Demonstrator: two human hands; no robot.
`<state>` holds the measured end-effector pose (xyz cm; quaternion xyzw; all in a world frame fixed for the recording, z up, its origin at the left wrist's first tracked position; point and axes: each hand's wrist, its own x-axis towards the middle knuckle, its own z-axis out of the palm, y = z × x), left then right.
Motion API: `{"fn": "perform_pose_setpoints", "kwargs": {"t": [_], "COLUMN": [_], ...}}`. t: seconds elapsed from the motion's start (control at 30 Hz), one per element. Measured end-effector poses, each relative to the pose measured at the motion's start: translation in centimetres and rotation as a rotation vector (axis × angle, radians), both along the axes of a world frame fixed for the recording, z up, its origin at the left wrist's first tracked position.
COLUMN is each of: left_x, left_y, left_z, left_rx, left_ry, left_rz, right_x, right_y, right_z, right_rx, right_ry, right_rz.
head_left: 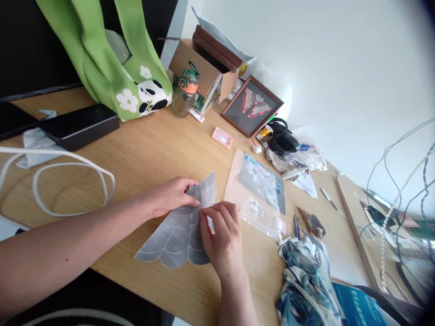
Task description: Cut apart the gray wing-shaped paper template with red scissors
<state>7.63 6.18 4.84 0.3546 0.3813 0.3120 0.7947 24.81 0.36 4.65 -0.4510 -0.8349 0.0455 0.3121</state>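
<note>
A grey wing-shaped piece (181, 235) with white curved lines and a scalloped lower edge is held just above the wooden table; I cannot tell whether it is fabric or paper. My left hand (176, 195) grips its upper left edge, thumb on top and the fingers partly hidden behind. Near the piece's middle, the thumb and index fingertip of my right hand (220, 231) are pinched together against its surface. Whatever is in that pinch is too small to make out. The right hand covers part of the piece's right side.
A clear plastic bag (254, 194) with grey pieces lies to the right, a small pink box (222, 136) beyond it. Farther back stand a framed butterfly picture (252, 105), a bottle (183, 95) and a cardboard box (204, 61). White cable (73, 164) loops at left; crumpled blue cloth (306, 280) lies right.
</note>
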Motion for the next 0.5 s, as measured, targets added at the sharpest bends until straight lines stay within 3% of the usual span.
{"fn": "perform_pose_setpoints", "kwargs": {"t": [0.27,0.5], "left_x": [0.2,0.4], "left_y": [0.0,0.0], "left_z": [-0.3,-1.7], "left_rx": [0.033,0.119], "left_ry": [0.053,0.136], "left_rz": [0.0,-0.005], "right_x": [-0.3,-0.7], "right_y": [0.0,-0.2], "right_z": [0.3,0.5], "right_rx": [0.026,0.077], "right_ry": [-0.11,-0.287], "right_rz": [0.007,0.002]}}
